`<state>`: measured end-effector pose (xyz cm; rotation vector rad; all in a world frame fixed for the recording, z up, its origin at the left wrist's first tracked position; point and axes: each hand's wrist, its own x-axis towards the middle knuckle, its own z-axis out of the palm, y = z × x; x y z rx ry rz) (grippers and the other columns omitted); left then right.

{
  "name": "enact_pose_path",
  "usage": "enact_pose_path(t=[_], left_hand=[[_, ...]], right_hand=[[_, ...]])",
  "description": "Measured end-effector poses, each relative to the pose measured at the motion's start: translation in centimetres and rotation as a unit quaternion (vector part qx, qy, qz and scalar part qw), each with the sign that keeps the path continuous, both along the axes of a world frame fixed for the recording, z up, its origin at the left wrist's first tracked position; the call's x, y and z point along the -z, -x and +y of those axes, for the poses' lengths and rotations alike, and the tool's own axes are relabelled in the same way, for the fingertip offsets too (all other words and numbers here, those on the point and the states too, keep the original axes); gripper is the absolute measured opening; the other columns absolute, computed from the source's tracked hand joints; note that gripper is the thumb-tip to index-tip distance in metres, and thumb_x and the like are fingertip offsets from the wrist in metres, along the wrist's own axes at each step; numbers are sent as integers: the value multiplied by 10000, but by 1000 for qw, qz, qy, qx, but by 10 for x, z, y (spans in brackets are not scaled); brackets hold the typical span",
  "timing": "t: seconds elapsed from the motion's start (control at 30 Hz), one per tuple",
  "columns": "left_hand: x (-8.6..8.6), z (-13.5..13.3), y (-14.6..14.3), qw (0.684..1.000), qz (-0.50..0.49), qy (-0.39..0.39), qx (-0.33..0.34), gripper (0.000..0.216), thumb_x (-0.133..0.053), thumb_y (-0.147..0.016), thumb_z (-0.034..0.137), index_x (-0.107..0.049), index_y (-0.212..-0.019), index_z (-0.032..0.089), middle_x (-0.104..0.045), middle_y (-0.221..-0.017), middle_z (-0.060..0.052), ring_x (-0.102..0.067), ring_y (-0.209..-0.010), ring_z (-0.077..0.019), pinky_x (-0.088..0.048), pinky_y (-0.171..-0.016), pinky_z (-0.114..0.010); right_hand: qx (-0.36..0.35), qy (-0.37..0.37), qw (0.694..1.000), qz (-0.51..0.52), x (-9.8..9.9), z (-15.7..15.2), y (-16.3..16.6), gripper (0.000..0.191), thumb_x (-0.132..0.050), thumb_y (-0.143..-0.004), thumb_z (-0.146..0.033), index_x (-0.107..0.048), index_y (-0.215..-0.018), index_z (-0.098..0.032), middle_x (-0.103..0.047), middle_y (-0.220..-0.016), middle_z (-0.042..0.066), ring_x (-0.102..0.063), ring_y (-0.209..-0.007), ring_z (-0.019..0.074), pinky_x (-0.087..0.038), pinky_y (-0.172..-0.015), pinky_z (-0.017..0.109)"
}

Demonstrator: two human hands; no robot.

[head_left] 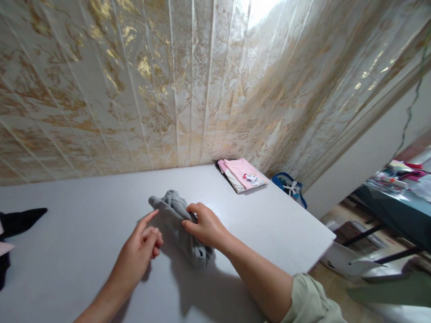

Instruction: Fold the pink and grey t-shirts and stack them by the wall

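Note:
A bunched grey garment [173,224], its exact kind hidden by the folds, lies crumpled near the middle of the white table. From the right, my right hand [204,224] grips its upper layer between thumb and fingers. My left hand [144,240] is on the garment's left side, its index finger stretched out to the cloth's edge and the other fingers loosely curled. Nothing shows in that left hand; whether its fingertip touches the fabric or hovers just over it is unclear.
Folded clothes with a pink cartoon-print piece [247,172] on top lie near the table's [101,193] back right. Black cloth [23,220] is at the left edge. A gold-patterned curtain [151,89] hangs behind; a blue-rimmed bag [289,188] stands past the right edge.

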<state>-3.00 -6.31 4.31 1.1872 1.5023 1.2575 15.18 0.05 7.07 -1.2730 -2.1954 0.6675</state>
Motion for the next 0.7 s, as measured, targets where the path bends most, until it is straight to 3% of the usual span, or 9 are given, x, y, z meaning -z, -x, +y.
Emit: enact_pose_path(t=[0.1,0.2,0.43,0.53,0.7], left_hand=[[14,8,16,996,57,-23,-57,673,-522,-760,571,-472,-1314,191,-536,-613,62,-456,-446,-113,-373,-392,-219],[31,15,28,994,84,-32,-54,662,-519,-773,583,-491,-1300,185,-544,-613,53,-464,-458,-116,-389,-403,-222],[47,21,34,990,132,-30,-35,656,-495,-783,647,-521,-1260,198,-580,-639,38,-504,-506,-138,-445,-489,-259],[47,22,34,990,137,-19,-35,687,-495,-754,706,-531,-1237,220,-583,-627,45,-506,-516,-149,-455,-518,-275],[48,24,37,993,113,17,-39,765,-502,-684,807,-530,-1223,266,-587,-620,58,-507,-519,-163,-455,-529,-292]], right_hand=[[22,-27,999,-11,-18,19,-32,132,-605,-817,-289,-629,-933,-231,-586,-880,-2,-535,-814,166,-388,-722,254],[62,-87,993,-54,-41,48,-79,166,-580,-821,-292,-628,-959,-215,-595,-910,13,-542,-836,175,-387,-742,262],[219,-204,926,-228,-88,141,-181,208,-546,-849,-306,-638,-1004,-201,-602,-1005,73,-557,-912,216,-388,-733,269],[267,-204,903,-270,-90,176,-203,231,-530,-864,-310,-639,-1041,-210,-608,-1047,83,-561,-933,226,-388,-709,267],[279,-183,893,-300,-72,211,-215,249,-535,-863,-319,-645,-1064,-222,-617,-1074,84,-568,-959,234,-399,-736,280]])
